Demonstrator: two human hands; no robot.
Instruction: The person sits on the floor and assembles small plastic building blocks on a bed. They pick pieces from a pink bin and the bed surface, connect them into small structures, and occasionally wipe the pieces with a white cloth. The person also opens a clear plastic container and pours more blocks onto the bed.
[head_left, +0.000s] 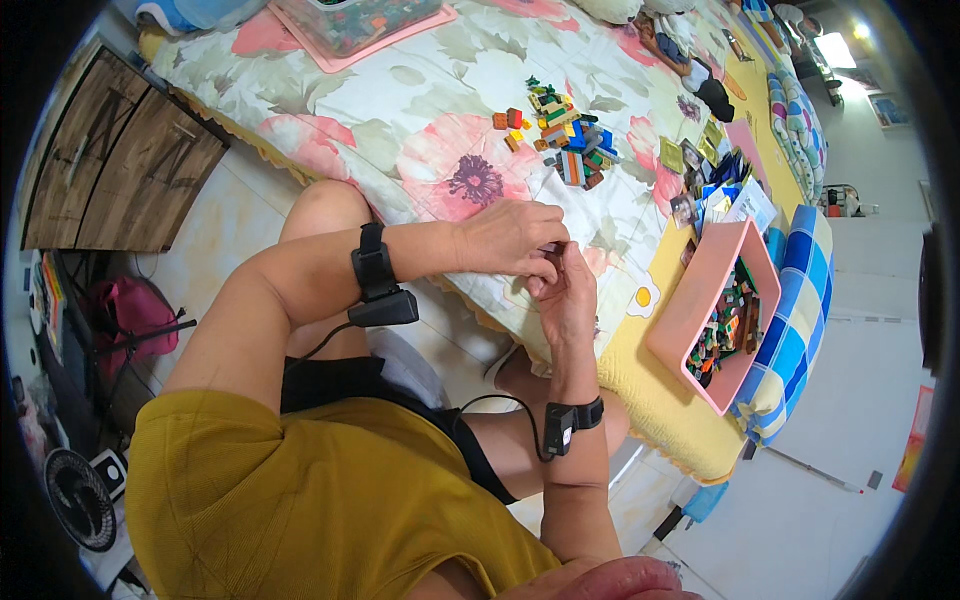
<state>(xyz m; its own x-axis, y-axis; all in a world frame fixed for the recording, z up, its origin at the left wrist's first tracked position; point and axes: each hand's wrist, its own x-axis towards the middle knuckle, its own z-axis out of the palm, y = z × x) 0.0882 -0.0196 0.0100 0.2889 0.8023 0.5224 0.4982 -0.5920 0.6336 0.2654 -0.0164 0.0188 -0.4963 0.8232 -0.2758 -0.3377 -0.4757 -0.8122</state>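
Observation:
My left hand and my right hand meet above the near edge of the bed, fingertips pinched together. Whatever sits between the fingers is small and mostly hidden; only a dark bit shows. Just beyond them, a loose pile of toy building bricks in blue, grey, yellow, green and brown lies on the floral bedsheet. A few orange and yellow bricks lie slightly left of that pile. Both wrists wear black straps with small devices and cables.
To the right, a pink bin holding many bricks leans against a blue checked cushion. Behind it lie packets and cards. A clear brick container stands on a pink tray at the far left. A wooden cabinet is beside the bed.

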